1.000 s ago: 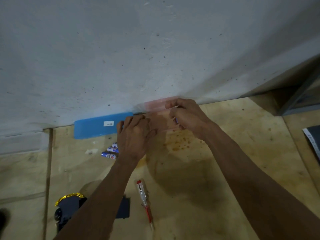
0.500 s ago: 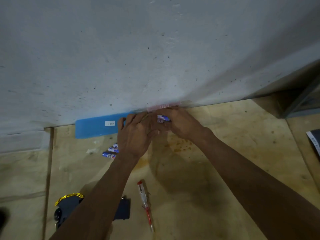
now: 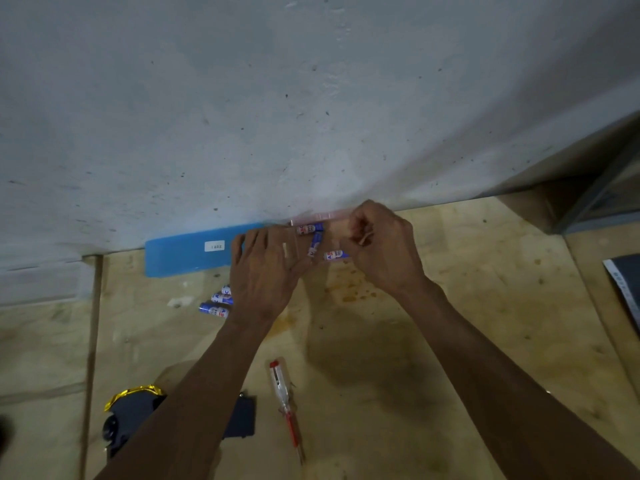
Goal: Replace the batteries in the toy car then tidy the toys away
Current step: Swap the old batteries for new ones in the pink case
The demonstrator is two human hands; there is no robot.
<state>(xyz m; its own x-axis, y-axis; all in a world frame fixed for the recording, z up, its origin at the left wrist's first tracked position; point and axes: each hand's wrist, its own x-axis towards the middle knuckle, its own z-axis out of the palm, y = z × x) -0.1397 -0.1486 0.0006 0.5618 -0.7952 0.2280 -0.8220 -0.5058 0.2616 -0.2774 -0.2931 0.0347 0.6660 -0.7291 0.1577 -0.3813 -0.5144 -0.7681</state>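
A small clear plastic box point(image 3: 323, 216) with a pinkish lid stands open against the wall, and three blue-and-white batteries point(image 3: 314, 244) lie in it. My left hand point(image 3: 263, 275) grips the box's left end. My right hand point(image 3: 377, 247) is curled at the box's right end, its fingers closed over the end of one battery point(image 3: 334, 255). Three more batteries point(image 3: 218, 303) lie loose on the floor left of my left wrist. The dark toy car point(image 3: 128, 417) with a gold part sits at the lower left, partly hidden by my left forearm.
A red-and-clear screwdriver point(image 3: 285, 407) lies on the plywood floor point(image 3: 381, 358) between my forearms. A flat blue box point(image 3: 187, 252) rests against the grey wall point(image 3: 311, 98). A dark sheet point(image 3: 627, 282) pokes in at the right edge.
The box's lid has been swung up against the wall. My right hand has shifted right, uncovering three batteries inside the box. My left hand has stayed on the box.
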